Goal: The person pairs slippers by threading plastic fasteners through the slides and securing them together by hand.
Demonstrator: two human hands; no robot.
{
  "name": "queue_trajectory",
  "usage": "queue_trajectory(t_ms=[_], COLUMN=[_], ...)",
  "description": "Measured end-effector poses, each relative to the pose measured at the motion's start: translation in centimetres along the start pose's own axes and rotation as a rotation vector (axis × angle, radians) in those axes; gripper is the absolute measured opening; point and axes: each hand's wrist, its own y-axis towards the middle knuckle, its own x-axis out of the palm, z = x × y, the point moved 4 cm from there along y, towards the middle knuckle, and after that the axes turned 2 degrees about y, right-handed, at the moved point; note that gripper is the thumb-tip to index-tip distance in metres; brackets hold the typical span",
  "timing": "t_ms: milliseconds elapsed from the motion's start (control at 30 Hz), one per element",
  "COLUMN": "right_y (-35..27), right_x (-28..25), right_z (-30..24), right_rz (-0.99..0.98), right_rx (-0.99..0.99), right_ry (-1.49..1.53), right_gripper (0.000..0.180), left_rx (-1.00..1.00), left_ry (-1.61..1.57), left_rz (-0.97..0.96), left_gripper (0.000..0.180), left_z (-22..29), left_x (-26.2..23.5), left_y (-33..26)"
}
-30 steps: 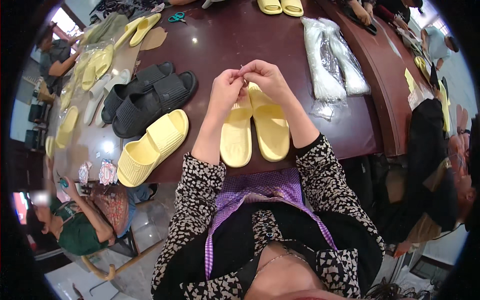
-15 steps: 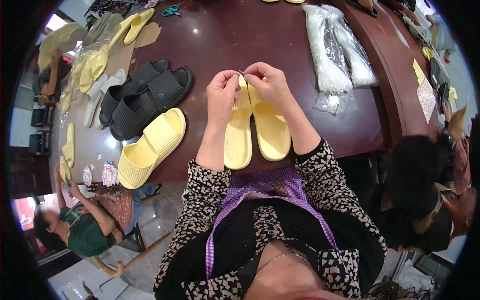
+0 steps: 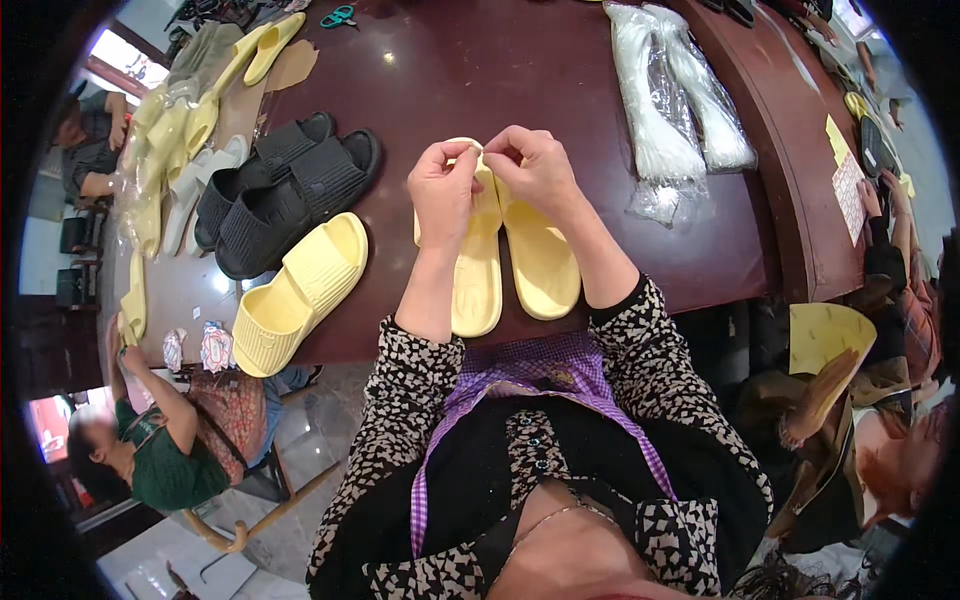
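A pair of yellow slippers lies side by side on the dark red table in front of me: the left slipper (image 3: 478, 290) and the right slipper (image 3: 543, 265). My left hand (image 3: 443, 195) is above the far part of the left slipper, thumb and fingers pinched. Close beside it, my right hand (image 3: 537, 172) is pinched too, over the far end of the right slipper. Their fingertips almost meet. Whatever is between them is too small to make out. Both hands partly hide the slippers' straps.
Left of my hands stand a pair of black slippers (image 3: 290, 200) and another yellow pair (image 3: 300, 292). White bundles in clear plastic (image 3: 655, 110) lie at the right. Teal scissors (image 3: 339, 17) are far back. A person (image 3: 175, 440) sits left; another person's hand (image 3: 830, 385) is right.
My hands stay pinched and have shifted slightly left. A yellow sheet has come into view by the person at the right. At the far left, a raised yellowish bag has come down.
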Motion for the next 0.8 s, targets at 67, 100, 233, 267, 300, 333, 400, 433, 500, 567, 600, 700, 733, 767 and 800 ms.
queue_trajectory(t_ms=[67,100,233,267,300,333,400,433,500,567,600,700,733,767,800], right_y=[-0.05,-0.09,-0.19,-0.27,-0.25,-0.25,-0.29,-0.34,-0.29,-0.18,-0.09,0.01,0.08,0.16,0.2], right_x=[0.03,0.05,0.0,-0.02,-0.02,-0.02,0.03,0.09,0.2,0.36,0.45,0.22,0.08,-0.13,-0.08], right_z=[0.08,0.08,0.05,0.07,0.0,-0.05,-0.07,0.0,0.06,0.0,-0.05,0.04,0.09,0.08,-0.03], right_rz=[0.003,0.005,0.023,0.023,0.025,0.026,0.026,0.023,0.019,0.02,0.021,0.041,0.054,0.071,0.092], right_rx=[-0.008,-0.012,-0.02,-0.019,-0.024,-0.028,-0.032,-0.027,-0.019,-0.029,-0.039,-0.055,-0.064,-0.074,-0.109], right_ry=[-0.006,-0.009,-0.05,-0.05,-0.043,-0.036,-0.029,-0.027,-0.022,-0.025,-0.029,-0.046,-0.057,-0.071,-0.08], right_gripper=[0.007,0.007,0.007,0.007,0.007,0.007,0.007,0.007,0.007,0.007,0.007,0.006,0.006,0.006,0.005], left_rx=[0.026,0.031,0.043,0.042,0.044,0.045,0.048,0.049,0.047,0.041,0.042,0.077,0.08,0.105,0.139], left_ry=[0.029,0.048,0.092,0.101,0.109,0.109,0.1,0.096,0.104,0.119,0.119,0.116,0.113,0.189,0.261], left_rz=[0.021,0.034,0.064,0.067,0.071,0.071,0.078,0.081,0.081,0.08,0.079,0.036,0.023,0.043,0.049], left_gripper=[0.006,0.006,0.006,0.007,0.007,0.007,0.007,0.007,0.007,0.007,0.007,0.009,0.009,0.009,0.009], left_z=[0.01,-0.01,0.09,0.07,0.17,0.25,0.33,0.35,0.45,0.48,0.43,-0.11,-0.27,-0.26,0.03], left_x=[0.12,0.11,0.23,0.26,0.27,0.28,0.23,0.19,0.12,-0.01,-0.12,-0.04,-0.11,-0.51,-0.72], left_y=[-0.15,-0.27,-0.61,-0.7,-0.73,-0.77,-0.87,-0.93,-0.92,-0.84,-0.73,-0.33,-0.29,-0.48,-0.49])
